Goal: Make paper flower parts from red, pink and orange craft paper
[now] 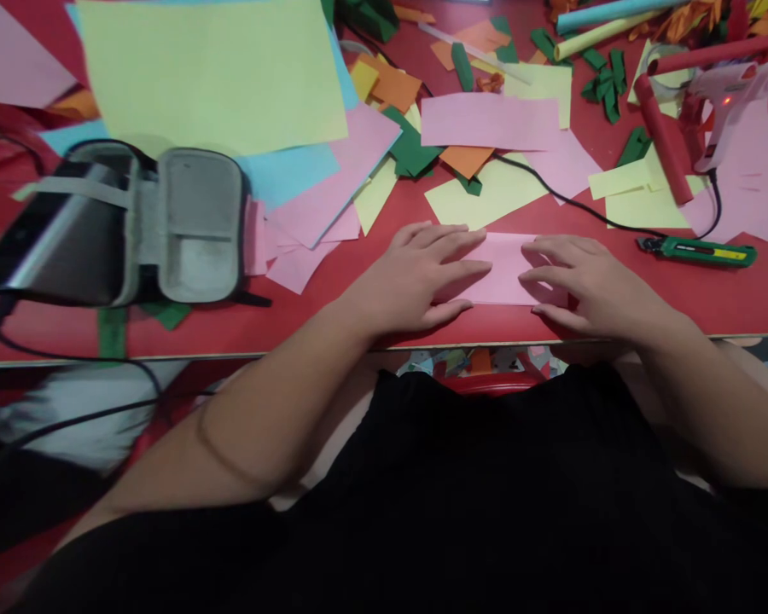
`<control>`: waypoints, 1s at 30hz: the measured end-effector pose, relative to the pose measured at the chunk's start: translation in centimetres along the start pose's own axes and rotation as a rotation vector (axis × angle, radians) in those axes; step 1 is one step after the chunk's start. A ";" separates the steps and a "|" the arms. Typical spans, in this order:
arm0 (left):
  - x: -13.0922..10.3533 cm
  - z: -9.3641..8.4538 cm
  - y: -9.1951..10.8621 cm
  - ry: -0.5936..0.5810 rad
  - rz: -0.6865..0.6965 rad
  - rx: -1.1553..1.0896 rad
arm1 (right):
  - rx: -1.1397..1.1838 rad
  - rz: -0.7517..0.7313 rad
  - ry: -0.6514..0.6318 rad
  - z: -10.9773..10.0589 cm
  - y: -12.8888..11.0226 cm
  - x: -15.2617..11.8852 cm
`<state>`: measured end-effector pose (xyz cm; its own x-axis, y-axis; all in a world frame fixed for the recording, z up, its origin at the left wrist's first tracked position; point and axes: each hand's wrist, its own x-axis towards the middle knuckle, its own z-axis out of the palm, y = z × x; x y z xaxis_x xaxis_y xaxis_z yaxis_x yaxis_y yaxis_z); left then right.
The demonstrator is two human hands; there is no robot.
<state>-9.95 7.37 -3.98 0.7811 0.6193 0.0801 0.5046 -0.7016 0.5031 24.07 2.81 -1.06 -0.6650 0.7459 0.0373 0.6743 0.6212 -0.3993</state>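
Observation:
A pink strip of paper (504, 271) lies flat on the red table (333, 324) near its front edge. My left hand (426, 277) rests on the paper's left end, its fingers spread and pointing inward. On the right end lies my right hand (569, 281), also with fingers apart and laid on the paper. Both hands partly cover the ends of the strip. Just beyond them is a pale yellow sheet (486, 194), with another pink strip (486, 121) farther back.
A green utility knife (701, 251) lies to the right. Behind it stands a pink glue gun (730, 107) with a lit red light and a black cord (569, 198). An open grey case (201, 226) sits at left, below a large yellow sheet (211, 77).

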 end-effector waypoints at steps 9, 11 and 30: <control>-0.2 -1.5 0.4 -0.096 0.013 0.105 | -0.001 -0.012 -0.007 -0.2 0.6 -0.2; -0.5 -1.8 0.1 -0.113 0.014 0.118 | 0.002 -0.009 -0.008 -0.2 0.6 -0.3; -2.7 -0.6 -2.9 -0.046 0.043 0.098 | 0.007 -0.032 -0.013 0.1 0.9 -0.5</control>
<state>-13.75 7.89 -5.16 0.8176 0.5727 0.0594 0.5020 -0.7596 0.4136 25.01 2.95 -1.48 -0.6904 0.7224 0.0386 0.6503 0.6431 -0.4044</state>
